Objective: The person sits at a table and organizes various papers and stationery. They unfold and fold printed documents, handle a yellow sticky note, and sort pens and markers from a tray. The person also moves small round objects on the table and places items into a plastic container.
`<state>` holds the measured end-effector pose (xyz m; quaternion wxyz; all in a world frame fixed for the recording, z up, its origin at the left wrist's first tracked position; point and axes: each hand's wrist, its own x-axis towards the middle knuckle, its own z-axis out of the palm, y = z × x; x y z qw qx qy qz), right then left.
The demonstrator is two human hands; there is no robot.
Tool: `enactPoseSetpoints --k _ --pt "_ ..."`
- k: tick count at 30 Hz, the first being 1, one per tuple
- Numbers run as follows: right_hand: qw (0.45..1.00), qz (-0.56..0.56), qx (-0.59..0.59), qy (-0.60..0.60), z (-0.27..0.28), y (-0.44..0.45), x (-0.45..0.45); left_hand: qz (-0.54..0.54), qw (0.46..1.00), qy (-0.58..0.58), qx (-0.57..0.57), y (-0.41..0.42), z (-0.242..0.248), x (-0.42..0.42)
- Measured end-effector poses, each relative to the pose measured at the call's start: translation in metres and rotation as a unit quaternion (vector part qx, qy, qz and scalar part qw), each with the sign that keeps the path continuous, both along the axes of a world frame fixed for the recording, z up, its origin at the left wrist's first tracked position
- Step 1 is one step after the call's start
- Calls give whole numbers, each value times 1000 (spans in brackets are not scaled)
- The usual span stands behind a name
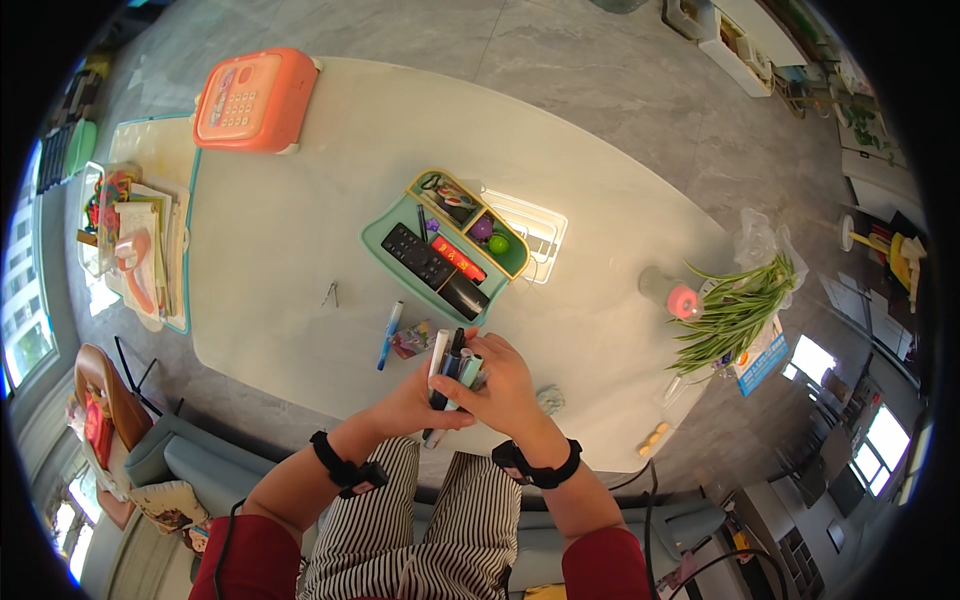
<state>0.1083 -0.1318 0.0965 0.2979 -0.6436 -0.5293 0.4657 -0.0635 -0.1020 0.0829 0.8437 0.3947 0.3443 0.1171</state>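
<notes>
Both of my hands are together near the table's front edge, around a bunch of several pens and markers (452,365) with white, dark and mint-green barrels. My left hand (409,400) grips the bunch from the left. My right hand (506,381) wraps it from the right, its thumb across the barrels. Just left of the bunch lie a blue marker (389,337) and a small colourful packet or card (412,340). Beyond my hands sits a green organizer tray (382,223), holding a black remote control (414,255), a red box (459,259), a purple ball (481,229) and a green ball (498,244).
An orange toy safe (255,100) stands at the far left. Nearer left are a clear bin (94,217) and papers (142,225). A pink-capped bottle (667,294) and a leafy green plant (739,315) occupy the right. A small metal item (331,294) lies left of the tray.
</notes>
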Motion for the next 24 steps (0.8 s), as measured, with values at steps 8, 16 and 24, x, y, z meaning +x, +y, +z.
enactPoseSetpoints --k 8,16,24 --pt "973 -70 143 -165 -12 73 32 276 910 306 40 27 -10 -22" --pt "864 195 288 -364 -47 178 31 459 830 297 111 106 -62 -21" --pt "835 355 25 -419 -32 172 18 427 838 313 131 123 -71 -21"
